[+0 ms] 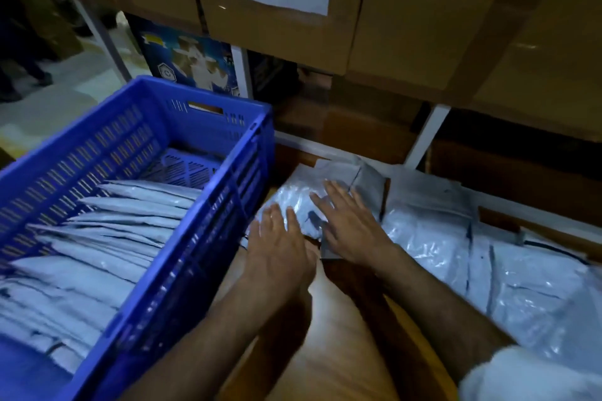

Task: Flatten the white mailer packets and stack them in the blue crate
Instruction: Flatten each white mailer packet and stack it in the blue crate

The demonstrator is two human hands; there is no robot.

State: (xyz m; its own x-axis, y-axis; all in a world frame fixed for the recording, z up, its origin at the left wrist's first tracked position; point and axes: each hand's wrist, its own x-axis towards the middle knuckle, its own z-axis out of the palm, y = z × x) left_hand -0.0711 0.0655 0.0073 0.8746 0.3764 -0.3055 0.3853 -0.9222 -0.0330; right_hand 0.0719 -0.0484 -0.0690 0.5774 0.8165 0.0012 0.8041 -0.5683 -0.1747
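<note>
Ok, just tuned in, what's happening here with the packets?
A person is pressing both flat hands, left hand and right hand, down on a white mailer packet to flatten it, just right of the blue crate. The crate already holds a row of flattened packets. More unflattened packets lie to the right.

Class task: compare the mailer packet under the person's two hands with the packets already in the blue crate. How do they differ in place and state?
The packet under the hands lies outside the blue crate, beside its right wall; the crate packets lie inside it. The left hand and right hand press flat on the first; nothing touches the crate packets. The pressed one looks crinkled, the crate ones overlap in a neat row. All are white plastic mailers.
</note>
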